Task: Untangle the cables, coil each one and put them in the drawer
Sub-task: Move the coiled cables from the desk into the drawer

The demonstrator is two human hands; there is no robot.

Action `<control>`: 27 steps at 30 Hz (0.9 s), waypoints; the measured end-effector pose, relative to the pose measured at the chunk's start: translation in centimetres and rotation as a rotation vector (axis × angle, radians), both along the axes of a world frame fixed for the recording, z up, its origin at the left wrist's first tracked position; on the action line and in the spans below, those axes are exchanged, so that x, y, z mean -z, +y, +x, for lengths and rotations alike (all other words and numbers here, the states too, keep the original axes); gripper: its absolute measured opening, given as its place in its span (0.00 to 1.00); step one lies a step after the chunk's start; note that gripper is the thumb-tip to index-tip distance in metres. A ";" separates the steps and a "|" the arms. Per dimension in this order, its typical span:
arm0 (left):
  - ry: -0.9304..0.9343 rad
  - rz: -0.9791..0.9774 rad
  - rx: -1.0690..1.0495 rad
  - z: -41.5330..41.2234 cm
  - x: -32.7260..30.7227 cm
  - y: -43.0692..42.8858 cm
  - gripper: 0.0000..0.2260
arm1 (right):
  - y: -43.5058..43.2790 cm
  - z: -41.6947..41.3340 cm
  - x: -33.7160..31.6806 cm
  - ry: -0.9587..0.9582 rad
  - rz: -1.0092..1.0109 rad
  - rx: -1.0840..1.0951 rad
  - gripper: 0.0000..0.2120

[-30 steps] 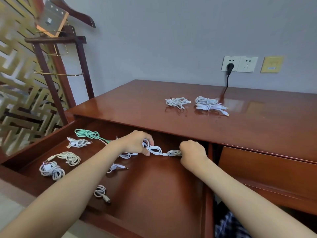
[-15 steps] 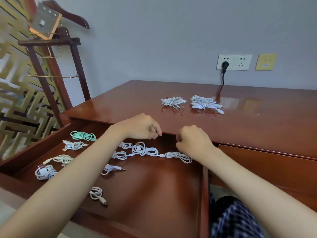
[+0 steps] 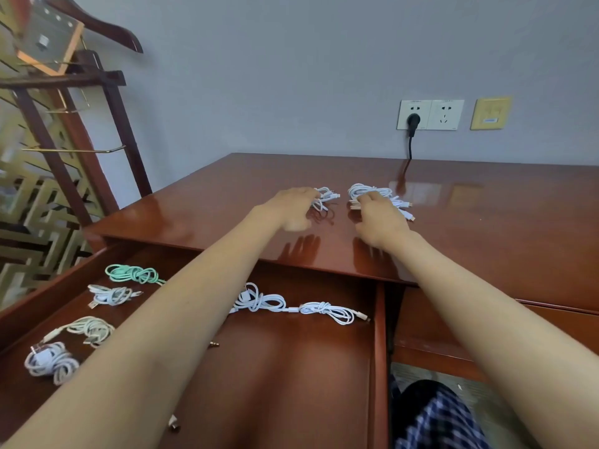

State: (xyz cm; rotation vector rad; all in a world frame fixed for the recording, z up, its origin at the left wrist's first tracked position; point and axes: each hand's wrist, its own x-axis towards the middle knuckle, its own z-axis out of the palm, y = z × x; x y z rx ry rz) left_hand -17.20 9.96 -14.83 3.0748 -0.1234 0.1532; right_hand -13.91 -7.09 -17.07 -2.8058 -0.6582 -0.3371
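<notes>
Two bundles of white cable lie on the desk top (image 3: 486,241). My left hand (image 3: 293,207) curls its fingers on the left side of the small white bundle (image 3: 328,197). My right hand (image 3: 377,217) has its fingers curled over the near edge of the larger white bundle (image 3: 372,191). Below, the open drawer (image 3: 377,351) holds several coiled cables: a green one (image 3: 133,274), a grey-white one (image 3: 111,295), a beige one (image 3: 89,328), a white one (image 3: 52,362), and two white coils (image 3: 259,301) (image 3: 327,312) end to end near the back.
A black plug (image 3: 413,119) sits in the wall socket behind the desk, its cord running down to the desk's back edge. A wooden coat stand (image 3: 64,131) rises at the left. A second drawer front (image 3: 486,322) is at the right, above my checked trouser knee (image 3: 434,419).
Both hands let go of the white coils in the drawer, rose out of it and reached forward onto the desk top to the two white bundles. The view tilted up with them.
</notes>
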 end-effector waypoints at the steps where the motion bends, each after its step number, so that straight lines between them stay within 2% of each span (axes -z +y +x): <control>1: 0.011 0.040 -0.008 0.5 0.3 -0.1 0.29 | -0.1 0.5 0.2 0.002 -0.034 0.012 0.24; 4: 0.054 0.076 -0.058 1.6 0.8 -0.4 0.31 | -0.5 1.8 0.6 0.072 -0.113 0.040 0.30; 7: 0.085 0.092 -0.076 2.5 1.0 -0.2 0.31 | -0.9 2.7 0.8 0.109 -0.121 0.086 0.30; 11: 0.090 0.100 -0.106 3.4 1.1 0.2 0.29 | -0.7 3.2 0.2 -0.040 -0.240 0.141 0.24; 15: -0.040 0.190 -0.156 4.0 1.1 0.8 0.22 | -0.9 3.6 -0.5 -0.103 -0.304 0.170 0.17; 17: -0.063 0.235 -0.148 4.3 1.0 1.3 0.19 | -1.2 3.9 -0.4 -0.087 -0.268 0.172 0.18; 21: -0.028 0.180 -0.106 4.3 1.3 1.9 0.20 | -1.9 3.8 0.2 0.092 -0.003 0.104 0.19; 27: -0.063 0.176 -0.080 3.7 1.1 1.6 0.15 | -1.6 2.0 -0.2 0.156 0.144 0.059 0.13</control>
